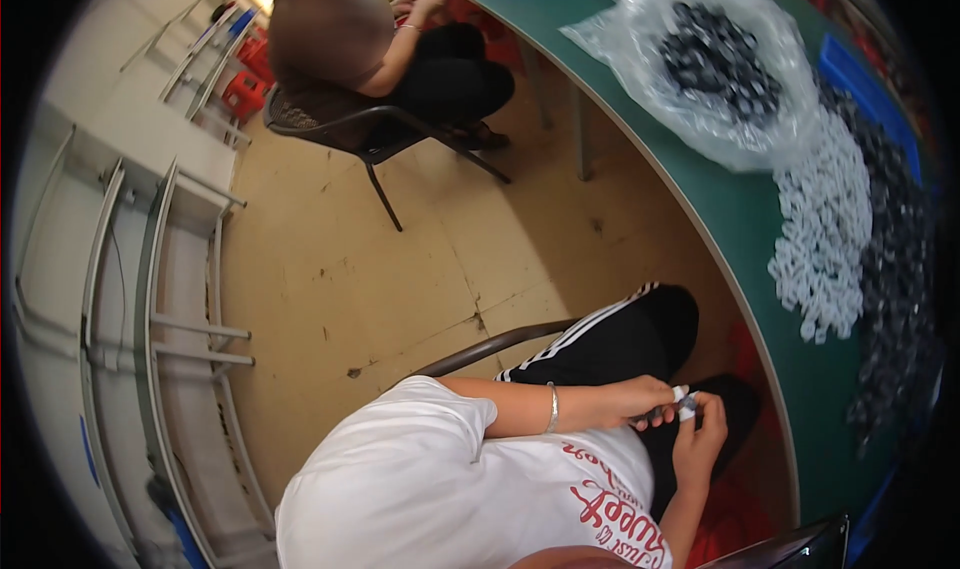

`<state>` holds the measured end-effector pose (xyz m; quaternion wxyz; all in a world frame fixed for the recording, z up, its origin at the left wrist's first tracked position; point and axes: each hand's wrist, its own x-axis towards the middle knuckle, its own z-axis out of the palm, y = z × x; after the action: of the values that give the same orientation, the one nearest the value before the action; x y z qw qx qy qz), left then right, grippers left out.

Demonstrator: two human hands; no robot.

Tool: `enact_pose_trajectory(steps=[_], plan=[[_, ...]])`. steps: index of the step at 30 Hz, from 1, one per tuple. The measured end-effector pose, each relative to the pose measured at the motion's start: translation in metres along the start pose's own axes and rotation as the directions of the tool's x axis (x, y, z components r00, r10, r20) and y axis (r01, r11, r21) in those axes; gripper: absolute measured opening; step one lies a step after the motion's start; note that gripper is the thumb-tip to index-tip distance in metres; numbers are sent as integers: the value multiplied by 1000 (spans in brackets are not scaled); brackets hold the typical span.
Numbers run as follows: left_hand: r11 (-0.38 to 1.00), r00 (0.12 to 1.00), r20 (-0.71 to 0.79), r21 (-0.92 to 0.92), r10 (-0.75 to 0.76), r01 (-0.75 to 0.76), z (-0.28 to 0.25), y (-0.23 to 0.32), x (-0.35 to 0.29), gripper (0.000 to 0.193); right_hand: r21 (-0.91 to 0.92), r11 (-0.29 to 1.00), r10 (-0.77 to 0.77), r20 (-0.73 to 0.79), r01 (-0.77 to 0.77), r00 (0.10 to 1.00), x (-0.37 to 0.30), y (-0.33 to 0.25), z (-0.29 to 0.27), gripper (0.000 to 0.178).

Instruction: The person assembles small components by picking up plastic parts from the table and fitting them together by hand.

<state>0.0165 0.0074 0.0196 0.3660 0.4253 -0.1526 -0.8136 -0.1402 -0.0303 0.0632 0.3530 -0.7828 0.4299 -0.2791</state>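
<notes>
Over my lap, close to the table edge, my two hands meet with bent fingers. My left hand [648, 399], with a silver bracelet on its wrist, is closed, and dark small pieces [652, 415] show under its fingers. My right hand [707, 427] is closed in a pinch against the left fingertips. Between the fingertips sits a small grey piece [688, 403], its exact kind too small to tell. White patches show at the fingertips of both hands; whether these are finger covers or parts, I cannot tell.
Right of my hands curves a green table [720, 219]. On it lie a pile of small pale plastic parts [825, 229], a heap of black parts [895, 269], a clear bag [640, 39] of black pieces and a blue tray [870, 99]. Another person sits on a chair [370, 134]; metal racks [160, 299] stand left.
</notes>
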Motion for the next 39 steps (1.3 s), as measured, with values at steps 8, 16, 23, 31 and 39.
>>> enact_pose_trajectory(steps=[8, 16, 23, 31, 39], plan=[[997, 1000, -22, -73, 7, -9, -21, 4, 6, 33, -49, 996, -66, 168, 75, 984, 20, -2, 12, 14], [988, 990, -17, -71, -140, 139, -38, -5, 18, 34, -4, 1000, 24, 281, -24, 959, 25, 9, 19, 13], [991, 993, -3, -69, -117, 117, -38, -1, 16, 45, 89, 994, 49, 156, -64, 987, 20, 12, 27, 20], [987, 989, 65, -86, -133, 138, -41, -8, 20, 44, 175, 977, 104, 106, -122, 989, 16, 12, 31, 37], [984, 974, 178, -77, -142, 158, -39, -7, 16, 42, 121, 991, 38, 159, -58, 987, 9, 10, 27, 37]])
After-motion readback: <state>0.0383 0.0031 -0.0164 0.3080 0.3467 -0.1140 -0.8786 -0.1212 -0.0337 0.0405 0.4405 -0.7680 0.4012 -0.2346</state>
